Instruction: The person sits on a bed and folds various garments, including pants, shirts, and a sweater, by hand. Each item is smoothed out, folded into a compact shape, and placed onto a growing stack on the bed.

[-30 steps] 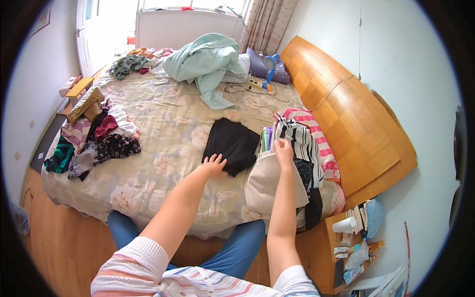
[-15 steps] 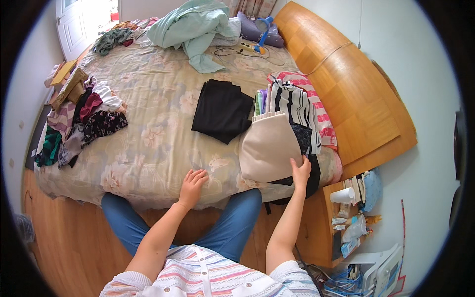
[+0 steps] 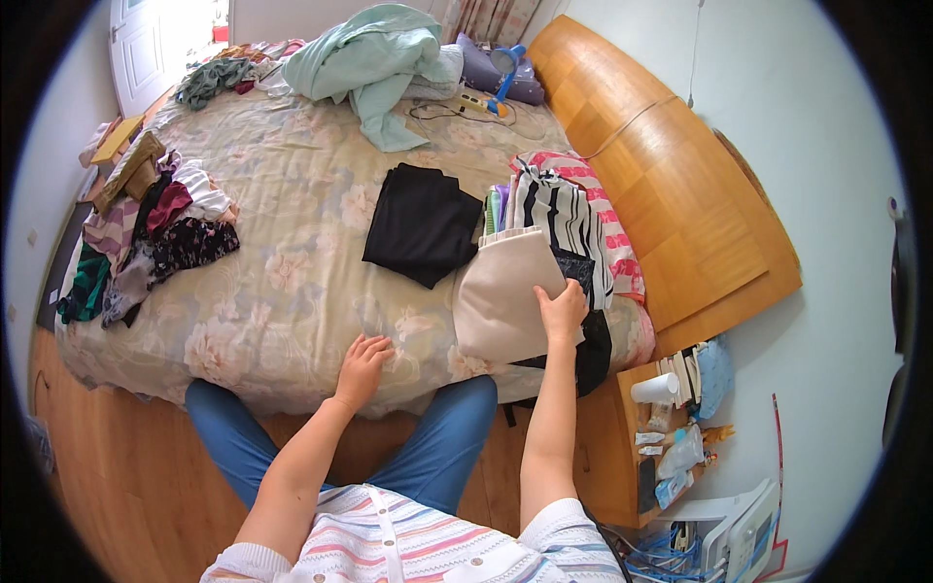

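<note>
A folded beige garment with a ribbed waistband lies near the bed's front right. My right hand is closed on its right edge, thumb on top and fingers beyond the edge. My left hand lies at the front edge of the bed, fingers apart and holding nothing. Folded black trousers lie just left of the beige garment. Beyond it are a black-and-white striped garment and a pink-and-white striped one. A black garment lies partly under the beige one.
A heap of mixed clothes sits on the bed's left side. Farther back are a mint-green quilt and a blue lamp. The wooden headboard rises at right, with a nightstand holding a white cup.
My right hand has moved up along the beige garment's right edge, its thumb now farther over the fabric. My left hand stays at the bed's edge. The view has shifted slightly.
</note>
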Demonstrator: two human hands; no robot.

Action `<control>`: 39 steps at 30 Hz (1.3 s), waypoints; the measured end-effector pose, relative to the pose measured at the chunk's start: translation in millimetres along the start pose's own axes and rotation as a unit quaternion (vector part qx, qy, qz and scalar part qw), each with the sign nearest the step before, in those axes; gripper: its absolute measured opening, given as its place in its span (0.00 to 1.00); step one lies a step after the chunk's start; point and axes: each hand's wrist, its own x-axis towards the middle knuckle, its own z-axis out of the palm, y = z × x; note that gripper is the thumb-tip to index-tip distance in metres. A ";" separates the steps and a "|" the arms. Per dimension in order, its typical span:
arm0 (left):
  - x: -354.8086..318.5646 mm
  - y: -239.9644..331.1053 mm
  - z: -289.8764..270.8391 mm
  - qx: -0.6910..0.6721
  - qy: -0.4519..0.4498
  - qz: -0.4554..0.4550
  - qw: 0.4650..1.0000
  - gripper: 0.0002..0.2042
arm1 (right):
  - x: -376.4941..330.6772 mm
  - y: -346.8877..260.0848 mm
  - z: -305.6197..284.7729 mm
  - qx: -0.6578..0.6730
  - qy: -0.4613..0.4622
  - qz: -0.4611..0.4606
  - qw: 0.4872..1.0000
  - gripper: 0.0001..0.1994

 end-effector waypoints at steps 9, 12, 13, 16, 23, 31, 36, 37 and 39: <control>1.9 2.4 -6.9 -0.014 -0.017 -0.003 1.000 0.15 | 45.1 -37.5 9.0 -0.027 -0.065 -0.080 0.994 0.34; 1.5 0.7 -6.8 -0.012 -0.020 -0.005 1.000 0.16 | 66.7 -51.6 6.0 -0.085 -0.207 0.001 0.975 0.34; 1.2 0.0 -6.1 -0.014 -0.020 -0.006 1.000 0.16 | 67.5 -56.4 4.2 -0.071 -0.191 0.001 0.979 0.28; 3.3 -2.9 -6.5 -0.029 -0.028 -0.003 0.999 0.16 | 45.3 -60.5 17.5 -0.019 -0.018 -0.161 0.987 0.19; 21.1 -33.3 -22.9 -0.142 -0.132 -0.003 0.981 0.17 | -36.8 -59.2 19.5 0.127 -0.002 -0.374 0.919 0.05; 20.6 -31.6 -21.1 -0.125 -0.099 0.000 0.987 0.17 | -30.4 -64.6 -15.4 0.047 0.057 -0.401 0.913 0.11; 20.3 -30.6 -24.7 -0.143 -0.100 -0.001 0.985 0.17 | -31.7 -66.4 -9.9 0.074 0.043 -0.407 0.909 0.14; 20.2 -31.3 -24.1 -0.140 -0.098 0.000 0.985 0.17 | -36.0 -63.2 -5.4 0.081 0.022 -0.419 0.904 0.14; 19.2 -32.5 -23.1 -0.134 -0.095 0.000 0.986 0.17 | -43.2 -63.9 -4.3 0.095 -0.019 -0.418 0.903 0.14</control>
